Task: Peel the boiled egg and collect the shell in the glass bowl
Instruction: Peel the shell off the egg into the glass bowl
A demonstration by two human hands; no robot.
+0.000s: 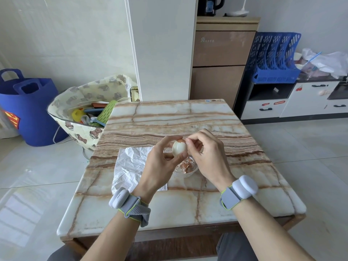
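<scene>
My left hand (160, 162) holds a boiled egg (179, 148) upright between thumb and fingers, just above the glass bowl (194, 169). Most of the egg is bare white; a brown patch of shell remains at its top. My right hand (203, 153) pinches at that shell patch with thumb and forefinger. Brown shell pieces (186, 166) lie inside the bowl, which my hands partly hide.
A crumpled white paper sheet (130, 166) lies on the marble table (169, 117), left of the bowl. On the floor at left stand a teddy-print bag (88, 102) and a blue tub (32, 110). A brown cabinet (220, 63) stands behind the table.
</scene>
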